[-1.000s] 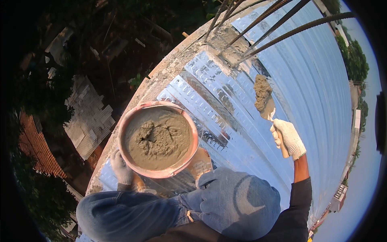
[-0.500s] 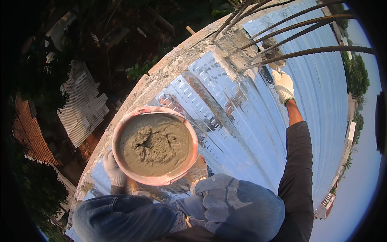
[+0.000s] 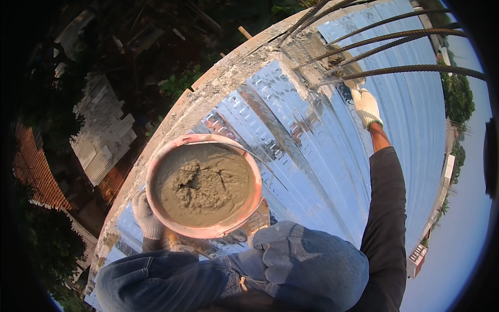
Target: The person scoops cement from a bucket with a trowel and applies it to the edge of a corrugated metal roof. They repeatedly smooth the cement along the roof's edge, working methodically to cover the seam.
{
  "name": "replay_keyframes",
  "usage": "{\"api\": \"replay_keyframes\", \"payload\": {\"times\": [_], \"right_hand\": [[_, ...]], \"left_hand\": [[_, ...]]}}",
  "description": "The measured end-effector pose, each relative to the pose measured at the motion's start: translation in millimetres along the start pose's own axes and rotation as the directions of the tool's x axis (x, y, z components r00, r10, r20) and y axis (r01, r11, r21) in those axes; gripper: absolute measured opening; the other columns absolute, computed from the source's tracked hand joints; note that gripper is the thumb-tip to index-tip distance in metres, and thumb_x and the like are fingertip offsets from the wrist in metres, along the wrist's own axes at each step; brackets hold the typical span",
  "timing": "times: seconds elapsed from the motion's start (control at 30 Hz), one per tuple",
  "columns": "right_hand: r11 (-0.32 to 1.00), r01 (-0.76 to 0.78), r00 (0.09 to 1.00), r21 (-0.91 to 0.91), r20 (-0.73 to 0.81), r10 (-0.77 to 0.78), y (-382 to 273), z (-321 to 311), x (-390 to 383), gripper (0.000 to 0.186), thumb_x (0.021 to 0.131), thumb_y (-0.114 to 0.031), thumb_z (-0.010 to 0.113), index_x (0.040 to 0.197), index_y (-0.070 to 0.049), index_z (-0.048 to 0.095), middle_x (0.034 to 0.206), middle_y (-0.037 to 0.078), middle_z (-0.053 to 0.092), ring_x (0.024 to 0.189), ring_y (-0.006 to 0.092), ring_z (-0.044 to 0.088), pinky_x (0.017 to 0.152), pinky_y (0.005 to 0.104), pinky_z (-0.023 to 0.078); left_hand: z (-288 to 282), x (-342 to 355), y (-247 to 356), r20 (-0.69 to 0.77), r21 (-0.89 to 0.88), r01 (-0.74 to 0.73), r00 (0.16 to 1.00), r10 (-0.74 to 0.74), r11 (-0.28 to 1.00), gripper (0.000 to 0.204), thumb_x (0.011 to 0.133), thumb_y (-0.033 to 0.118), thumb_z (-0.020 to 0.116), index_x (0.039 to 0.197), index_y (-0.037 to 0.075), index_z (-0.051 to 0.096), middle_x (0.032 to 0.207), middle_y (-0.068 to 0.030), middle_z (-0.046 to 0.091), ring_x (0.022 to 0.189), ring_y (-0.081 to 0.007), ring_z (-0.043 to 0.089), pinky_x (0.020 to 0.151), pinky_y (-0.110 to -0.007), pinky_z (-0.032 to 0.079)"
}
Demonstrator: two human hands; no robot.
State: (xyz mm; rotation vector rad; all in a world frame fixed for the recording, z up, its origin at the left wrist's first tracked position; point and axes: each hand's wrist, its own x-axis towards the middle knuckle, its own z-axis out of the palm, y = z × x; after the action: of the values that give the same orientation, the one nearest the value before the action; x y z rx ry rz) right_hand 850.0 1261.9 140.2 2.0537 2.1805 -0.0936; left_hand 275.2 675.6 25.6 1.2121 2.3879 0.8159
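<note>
A reddish bucket (image 3: 255, 200) full of wet grey-brown mortar (image 3: 208, 187) stands in front of my knees, on the ribbed metal sheeting. My left hand (image 3: 145, 216), in a pale knit glove, holds the bucket's left side; the bucket hides part of its fingers. Reaching far to the upper right, my gloved right hand (image 3: 366, 107) is closed round a trowel, the handle covered by the glove. The trowel's blade (image 3: 355, 73) lies between bent steel bars at a rough concrete stub. A dark clump of mortar (image 3: 334, 60) sits just left of the blade.
Several ribbed steel bars (image 3: 410, 69) arch from the concrete stub (image 3: 306, 60) toward the upper right. A rough concrete edge (image 3: 208, 99) curves along the left; beyond it are lower roofs (image 3: 101, 130) and trees. Shiny metal sheeting (image 3: 322, 171) spreads to the right.
My right hand has shifted slightly with the trowel, whose blade shows barer. The mortar clump appears farther left, at the concrete stub. The left hand keeps its place at the bucket.
</note>
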Motion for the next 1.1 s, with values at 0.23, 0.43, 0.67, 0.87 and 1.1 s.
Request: {"api": "replay_keyframes", "payload": {"times": [0.23,0.43,0.67,0.87,1.1], "right_hand": [[0.899,-0.309,0.943,0.311,-0.026,0.333,-18,24,-53,0.058,0.114,-0.053,0.058,0.126,0.001,0.076,0.127,0.033,0.078,0.121,0.0531,0.074,0.104,0.0609,0.057],[0.949,-0.146,0.988,0.279,-0.003,0.153,-63,85,-111,0.046,0.113,-0.041,0.062,0.129,0.001,0.071,0.120,0.030,0.078,0.117,0.0519,0.075,0.101,0.0589,0.060],[0.989,-0.068,0.997,0.135,-0.034,0.073,-66,57,-124,0.044,0.113,-0.041,0.061,0.130,-0.002,0.073,0.132,0.026,0.078,0.125,0.0487,0.074,0.106,0.0578,0.058],[0.972,-0.198,0.971,0.127,-0.109,0.212,-17,39,-113,0.047,0.110,-0.044,0.069,0.139,-0.007,0.070,0.131,0.023,0.080,0.122,0.0475,0.075,0.104,0.0570,0.059],[0.996,0.085,0.996,-0.029,-0.031,-0.086,-10,0,0,0.044,0.102,-0.044,0.077,0.134,-0.013,0.074,0.126,0.020,0.081,0.123,0.0464,0.074,0.103,0.0573,0.058]], "left_hand": [[-11,3,1,0.019,0.081,-0.070,0.997,0.068,0.994,0.035,0.095,0.019,0.087,0.126,0.005,0.078,0.132,-0.0190,0.077,0.127,-0.0412,0.067,0.113,-0.052,0.053],[-5,3,-7,0.000,0.013,-0.060,0.998,0.060,0.998,0.035,0.095,0.019,0.086,0.127,0.004,0.077,0.132,-0.0187,0.076,0.125,-0.0415,0.068,0.111,-0.051,0.053],[-5,1,-6,-0.015,0.013,-0.088,0.996,0.088,0.996,0.037,0.095,0.018,0.086,0.128,0.004,0.077,0.131,-0.0179,0.076,0.124,-0.0402,0.068,0.110,-0.050,0.054],[-4,1,-11,0.004,0.037,-0.042,0.999,0.042,0.998,0.039,0.094,0.018,0.086,0.130,0.004,0.077,0.131,-0.0177,0.076,0.124,-0.0402,0.068,0.110,-0.050,0.054],[-4,6,1,-0.039,0.067,-0.151,0.987,0.154,0.986,0.041,0.094,0.017,0.086,0.132,0.002,0.077,0.132,-0.0183,0.076,0.124,-0.0412,0.068,0.109,-0.050,0.054]]}}
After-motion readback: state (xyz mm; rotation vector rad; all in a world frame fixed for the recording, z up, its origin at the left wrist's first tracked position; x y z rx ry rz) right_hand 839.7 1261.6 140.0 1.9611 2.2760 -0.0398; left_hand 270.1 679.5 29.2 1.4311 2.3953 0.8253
